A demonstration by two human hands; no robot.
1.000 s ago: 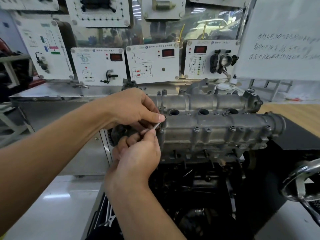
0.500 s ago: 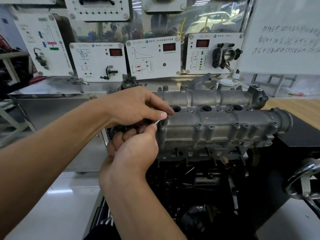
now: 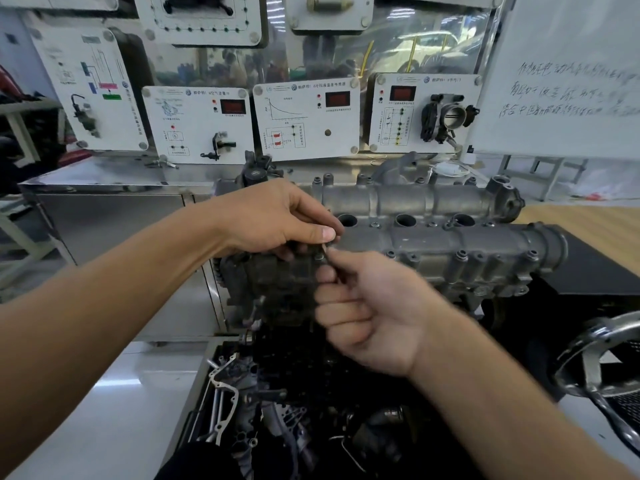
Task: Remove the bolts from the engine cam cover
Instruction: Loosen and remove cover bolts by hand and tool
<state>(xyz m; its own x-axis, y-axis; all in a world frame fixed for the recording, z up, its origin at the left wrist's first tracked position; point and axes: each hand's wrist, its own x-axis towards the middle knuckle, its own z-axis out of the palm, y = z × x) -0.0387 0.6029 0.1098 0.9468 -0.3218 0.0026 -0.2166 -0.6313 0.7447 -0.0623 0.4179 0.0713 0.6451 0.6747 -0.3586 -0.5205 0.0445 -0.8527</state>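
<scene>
The right hand's (image 3: 367,306) thumb and forefinger (image 3: 325,271) are curled tight on a slim piece (image 3: 328,255) that rises just above them; the hand is motion-blurred, so whether this is a bolt's shank or a small key cannot be told. Right above it the left thumb (image 3: 325,233) presses toward the curled fingers of the left hand (image 3: 273,216), closed narrow over the same spot. What they grip, if anything, is hidden under the thumb. Both hands meet at the left front corner of the cam cover (image 3: 450,244), which lies lengthwise on the engine (image 3: 311,393) and runs off to the right. The step in hand looks like working one corner bolt loose by fingertip, early in the job: more bolts (image 3: 460,254) sit seated along the front edge, and others stand along the back edge (image 3: 327,178). The next move probably calls for small turns with the piece kept straight in its hole, then a straight lift so it does not drop into the dark engine below. The corner boss itself is covered by the hands. The cover's left end is in shadow, and the bolt count cannot be made out there. Behind, the panels (image 3: 304,119) and a whiteboard (image 3: 561,81) play no part.
</scene>
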